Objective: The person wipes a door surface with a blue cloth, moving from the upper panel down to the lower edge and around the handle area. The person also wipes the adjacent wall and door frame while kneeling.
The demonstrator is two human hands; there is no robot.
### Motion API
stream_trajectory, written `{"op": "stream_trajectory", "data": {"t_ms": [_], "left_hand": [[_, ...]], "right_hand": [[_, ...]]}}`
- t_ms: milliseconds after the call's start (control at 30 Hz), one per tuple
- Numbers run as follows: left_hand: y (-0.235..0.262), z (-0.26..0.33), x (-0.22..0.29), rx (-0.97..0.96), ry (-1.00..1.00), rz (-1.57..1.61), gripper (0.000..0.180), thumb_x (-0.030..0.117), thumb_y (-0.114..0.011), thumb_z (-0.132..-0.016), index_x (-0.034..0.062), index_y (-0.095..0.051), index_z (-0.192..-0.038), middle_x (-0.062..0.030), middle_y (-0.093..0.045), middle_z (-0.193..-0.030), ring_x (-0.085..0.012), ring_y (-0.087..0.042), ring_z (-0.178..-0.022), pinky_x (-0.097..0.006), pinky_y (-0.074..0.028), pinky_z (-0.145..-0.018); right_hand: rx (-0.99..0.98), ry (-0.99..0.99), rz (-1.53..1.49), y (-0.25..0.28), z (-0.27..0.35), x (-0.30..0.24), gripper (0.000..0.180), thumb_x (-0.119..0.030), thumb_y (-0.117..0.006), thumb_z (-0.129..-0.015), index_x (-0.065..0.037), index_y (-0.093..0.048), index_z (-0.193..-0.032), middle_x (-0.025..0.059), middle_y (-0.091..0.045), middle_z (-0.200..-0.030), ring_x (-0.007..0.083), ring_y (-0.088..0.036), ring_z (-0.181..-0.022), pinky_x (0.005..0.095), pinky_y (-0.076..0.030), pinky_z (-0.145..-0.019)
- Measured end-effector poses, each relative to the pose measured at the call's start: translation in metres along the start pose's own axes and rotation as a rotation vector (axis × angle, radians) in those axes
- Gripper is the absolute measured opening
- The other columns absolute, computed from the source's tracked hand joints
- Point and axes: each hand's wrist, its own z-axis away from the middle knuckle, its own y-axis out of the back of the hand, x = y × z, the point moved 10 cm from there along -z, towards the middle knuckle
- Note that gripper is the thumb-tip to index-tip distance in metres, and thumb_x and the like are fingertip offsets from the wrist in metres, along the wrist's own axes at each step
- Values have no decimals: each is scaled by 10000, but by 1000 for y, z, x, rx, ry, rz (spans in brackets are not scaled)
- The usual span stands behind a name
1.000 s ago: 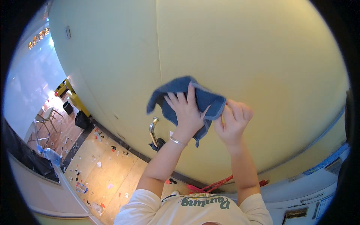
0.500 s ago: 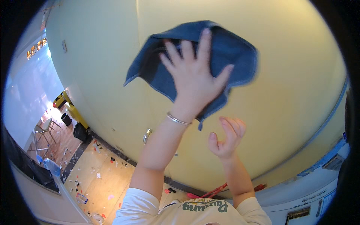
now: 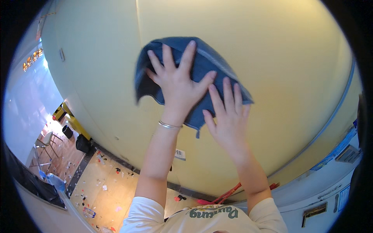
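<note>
Grip, left hand (image 3: 176, 83): fingers splayed across the blue cloth (image 3: 204, 64), clasping nothing. Grip, right hand (image 3: 229, 124): fingers extended over the cloth's 4-o'clock part, thumb apart, likewise clasping nothing; pressure cannot be told. Blue cloth: 12 o'clock of the view, on or just before the pale yellow panel (image 3: 279, 70) — rim partly turned over, small tab hanging at 6 o'clock. Step in hand, as judged: spreading the cloth over the panel beneath both palms. Next move, as judged: calls for flat, even contact and a smoothed rim. Also present: silver bangle (image 3: 169, 125), left wrist; white label (image 3: 180, 154), 6 o'clock; red object (image 3: 230, 193), 5 o'clock; dark bag (image 3: 82, 143), between 8 and 9 o'clock; littered floor (image 3: 120, 186), 7 o'clock. Obstruction: the hands themselves — left thumb crowding the right fingertips.
</note>
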Motion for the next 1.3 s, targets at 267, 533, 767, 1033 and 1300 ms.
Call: {"op": "stream_trajectory", "data": {"t_ms": [267,533,767,1033,1300], "left_hand": [[-6,48,-58,-10,145,75,768,375,-675,-690,102,-408,-1356,-361,-245,-1376,-567,-167,-1286,-590,-250,-999],[-17,81,-36,-13,206,37,774,482,-648,-716,140,-401,-1365,-335,-255,-1374,-566,-106,-1303,-666,-140,-998],[-22,9,106,-116,-87,105,755,466,-675,-670,269,-430,-1356,-290,-279,-1399,-573,-102,-1304,-703,-118,-988],[-24,44,231,-81,-490,304,496,502,-638,-725,374,-578,-1201,-102,-399,-1381,-421,-252,-1307,-603,-232,-943],[-17,18,133,-16,-225,62,602,529,-623,-742,274,-536,-1280,-241,-364,-1358,-520,-210,-1282,-655,-190,-959]], "right_hand": [[-95,94,-41,-52,20,-37,656,-381,-673,-749,-180,-452,-1333,58,-388,-1399,246,-357,-1251,627,-224,-999],[-98,150,-43,-60,76,-5,613,-369,-644,-794,-209,-439,-1349,46,-470,-1335,234,-442,-1212,677,-112,-1008],[167,-185,-19,36,55,78,680,-400,-606,-811,-95,-376,-1374,146,-463,-1316,309,-453,-1196,680,-45,-1009],[428,-438,249,95,95,166,694,-423,-483,-854,-3,-309,-1378,298,-236,-1416,492,-228,-1284,640,-138,-1008],[236,-182,139,82,34,116,738,-441,-613,-768,-66,-387,-1362,258,-294,-1421,466,-260,-1295,592,-218,-1013]]}}
